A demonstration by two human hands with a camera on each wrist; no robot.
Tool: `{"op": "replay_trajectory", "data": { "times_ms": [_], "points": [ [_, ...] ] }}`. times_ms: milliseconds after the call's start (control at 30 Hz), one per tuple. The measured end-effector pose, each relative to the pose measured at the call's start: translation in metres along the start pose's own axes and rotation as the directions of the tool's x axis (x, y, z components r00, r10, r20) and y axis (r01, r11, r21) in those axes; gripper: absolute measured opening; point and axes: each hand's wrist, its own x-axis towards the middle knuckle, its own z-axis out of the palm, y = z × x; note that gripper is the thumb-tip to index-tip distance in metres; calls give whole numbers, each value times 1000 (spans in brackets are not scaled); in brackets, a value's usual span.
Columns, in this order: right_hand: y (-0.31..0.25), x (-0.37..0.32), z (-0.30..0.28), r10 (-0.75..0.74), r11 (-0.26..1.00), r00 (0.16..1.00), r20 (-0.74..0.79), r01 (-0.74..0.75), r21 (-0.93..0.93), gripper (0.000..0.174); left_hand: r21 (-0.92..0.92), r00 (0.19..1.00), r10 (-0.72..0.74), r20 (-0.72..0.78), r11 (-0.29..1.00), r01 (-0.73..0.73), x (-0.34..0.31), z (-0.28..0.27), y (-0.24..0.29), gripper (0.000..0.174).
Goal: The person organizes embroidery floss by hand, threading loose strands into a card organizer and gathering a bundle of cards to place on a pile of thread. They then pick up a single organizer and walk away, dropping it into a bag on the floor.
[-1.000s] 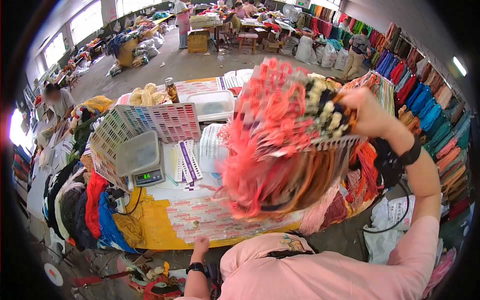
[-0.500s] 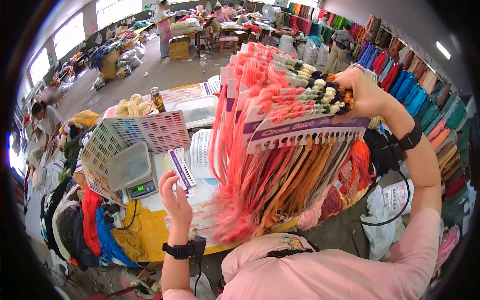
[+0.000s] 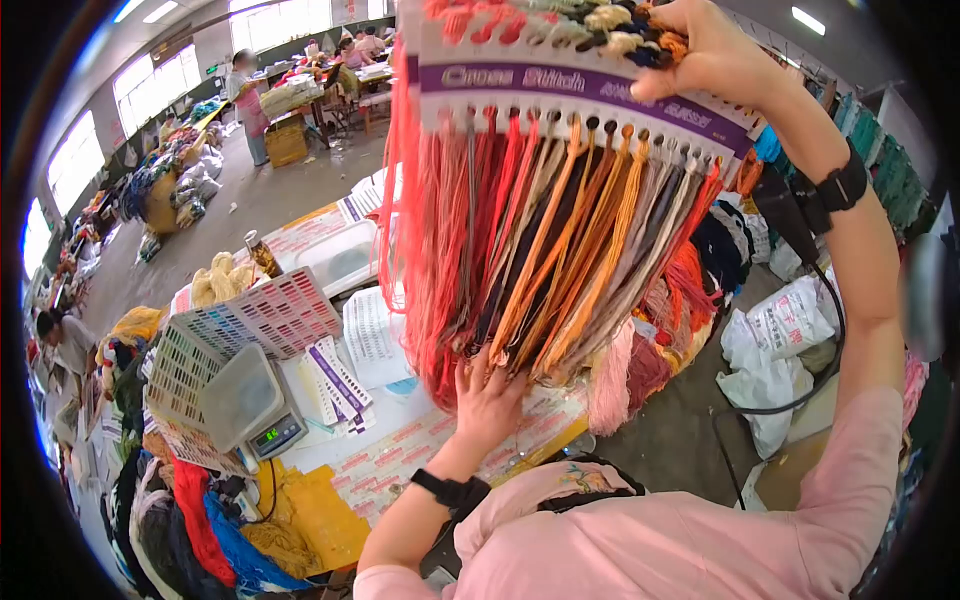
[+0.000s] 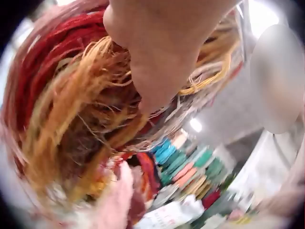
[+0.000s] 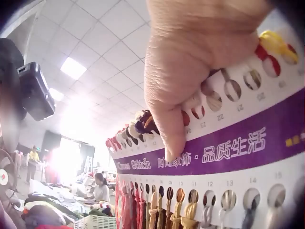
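Note:
My right hand point(image 3: 715, 55) grips the top edge of a stack of white and purple punched cards point(image 3: 600, 95), held up above the table. In the right wrist view the thumb of that hand point(image 5: 190, 62) presses on the purple band of the front card point(image 5: 238, 148). Red, orange, brown and grey threads point(image 3: 560, 240) hang from the holes. My left hand point(image 3: 487, 405) is at the lower ends of the threads, fingers partly among them. The left wrist view shows that hand point(image 4: 157, 57) against orange and brown threads point(image 4: 71, 114); its fingertips are partly hidden.
On the table stand a scale point(image 3: 277, 435) with a clear tray point(image 3: 240, 395), a colour chart point(image 3: 285, 310), loose purple cards point(image 3: 340, 385) and a bottle point(image 3: 262, 254). Yarn bundles point(image 3: 195, 515) drape over the left edge. White sacks point(image 3: 765, 375) lie on the floor at right.
The right hand has raised the card stack, and its front now faces the head view. The left hand has moved up and right from the table's front edge to the thread ends.

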Motion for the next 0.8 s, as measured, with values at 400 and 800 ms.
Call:
{"op": "replay_trajectory", "data": {
  "times_ms": [400, 800],
  "points": [
    [43, 13, 51, -196, 860, 979, -48, 195, 472, 38, -175, 288, -742, 605, 229, 957, -218, 1, -87, 23],
    [83, -67, 413, 132, 983, 858, 496, -179, 48, 51, -642, 432, -506, 747, -380, 666, -85, 45, -6, 36]
  ]
}}
